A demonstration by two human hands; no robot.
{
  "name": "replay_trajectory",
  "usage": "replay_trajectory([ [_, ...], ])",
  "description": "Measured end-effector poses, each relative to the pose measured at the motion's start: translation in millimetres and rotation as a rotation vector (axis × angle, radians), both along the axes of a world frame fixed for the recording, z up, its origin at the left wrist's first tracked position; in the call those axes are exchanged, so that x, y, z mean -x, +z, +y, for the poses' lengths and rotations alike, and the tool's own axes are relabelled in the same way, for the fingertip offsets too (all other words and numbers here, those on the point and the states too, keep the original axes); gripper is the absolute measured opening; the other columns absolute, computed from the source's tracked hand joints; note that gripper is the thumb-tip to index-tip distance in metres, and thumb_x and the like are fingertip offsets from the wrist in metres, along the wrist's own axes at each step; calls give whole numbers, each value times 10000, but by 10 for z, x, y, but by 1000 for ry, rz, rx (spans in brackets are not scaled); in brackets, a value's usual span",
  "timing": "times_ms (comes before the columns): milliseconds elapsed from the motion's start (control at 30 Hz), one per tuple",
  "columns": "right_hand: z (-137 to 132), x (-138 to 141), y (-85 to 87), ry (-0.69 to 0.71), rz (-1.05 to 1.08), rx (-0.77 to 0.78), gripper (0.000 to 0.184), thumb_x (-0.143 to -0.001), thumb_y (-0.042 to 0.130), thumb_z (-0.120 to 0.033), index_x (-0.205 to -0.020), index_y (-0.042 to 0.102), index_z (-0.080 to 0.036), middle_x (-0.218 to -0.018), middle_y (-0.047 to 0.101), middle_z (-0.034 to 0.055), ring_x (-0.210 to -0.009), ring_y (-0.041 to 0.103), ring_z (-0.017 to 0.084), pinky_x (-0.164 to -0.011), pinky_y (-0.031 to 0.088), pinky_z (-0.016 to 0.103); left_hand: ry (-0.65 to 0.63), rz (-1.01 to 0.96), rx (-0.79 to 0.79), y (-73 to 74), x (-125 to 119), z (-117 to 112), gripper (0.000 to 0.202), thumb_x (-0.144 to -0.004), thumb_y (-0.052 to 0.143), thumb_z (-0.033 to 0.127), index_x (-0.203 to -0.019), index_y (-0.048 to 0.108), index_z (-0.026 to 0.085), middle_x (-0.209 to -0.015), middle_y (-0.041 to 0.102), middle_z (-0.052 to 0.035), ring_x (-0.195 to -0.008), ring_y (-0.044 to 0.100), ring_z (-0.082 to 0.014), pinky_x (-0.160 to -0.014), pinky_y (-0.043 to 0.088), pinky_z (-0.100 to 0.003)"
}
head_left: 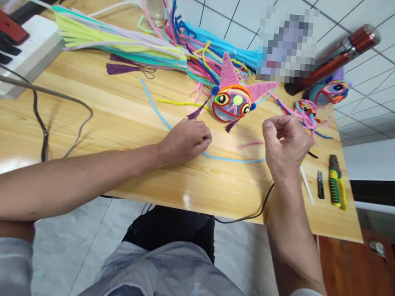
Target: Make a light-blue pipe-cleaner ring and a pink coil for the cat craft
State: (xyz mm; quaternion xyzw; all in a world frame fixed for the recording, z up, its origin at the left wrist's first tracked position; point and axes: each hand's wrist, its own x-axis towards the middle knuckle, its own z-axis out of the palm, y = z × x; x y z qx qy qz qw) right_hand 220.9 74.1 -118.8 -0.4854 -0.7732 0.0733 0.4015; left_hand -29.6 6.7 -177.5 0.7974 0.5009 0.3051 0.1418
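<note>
Pale blue stem (231, 159) is curving across the middle of the frame, passing behind our left hand (186, 140) and running up to our right hand (286, 144), right of centre. We are holding our hands apart, fingers curled inward on both; we cannot tell whether either is pinching the stem. Horned face ornament (231, 104) is sitting just above the gap between them. Below, wood is stretching from the stem to the front edge of the table (166, 184), giving us room, while a black cable (263, 206) is crossing that edge beside our right forearm. Pliers (335, 183) and small snips (320, 184) are lying near the table's right edge, and bundled stems (120, 42) are bounding the upper left.
</note>
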Motion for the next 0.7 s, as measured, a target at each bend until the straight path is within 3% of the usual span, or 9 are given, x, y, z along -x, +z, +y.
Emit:
replay_trajectory([
  [200, -183, 36, 199, 93, -23, 61, 199, -970, 620, -390, -842, 685, -252, -727, 674, 5, -627, 585, 168, -635, 491, 339, 8, -22, -5, -22, -10, 22, 155, -942, 523, 193, -861, 654, 176, -887, 723, -55, -906, 642, -214, -823, 408, -362],
  [333, -272, 23, 240, 169, -4, 120, 215, -1005, 564, -338, -909, 732, -246, -730, 689, 0, -641, 612, 163, -653, 480, 338, 97, -166, 12, -25, 3, 42, 159, -954, 512, 208, -869, 642, 177, -875, 709, -42, -860, 630, -192, -812, 426, -342],
  [467, -326, 49, 210, 210, -54, 161, 178, -970, 601, -290, -854, 721, -229, -710, 687, -3, -619, 600, 152, -634, 463, 321, 177, -280, 19, -20, 24, 55, 160, -958, 505, 232, -860, 621, 182, -862, 692, -30, -848, 616, -178, -812, 440, -325],
  [700, -351, 170, 17, 420, -228, 223, 94, -851, 621, -183, -791, 665, -241, -719, 676, -1, -638, 601, 165, -613, 460, 307, 140, -196, 8, -7, 3, 26, 134, -937, 540, 238, -840, 619, 190, -847, 690, -33, -873, 617, -193, -875, 444, -354],
])
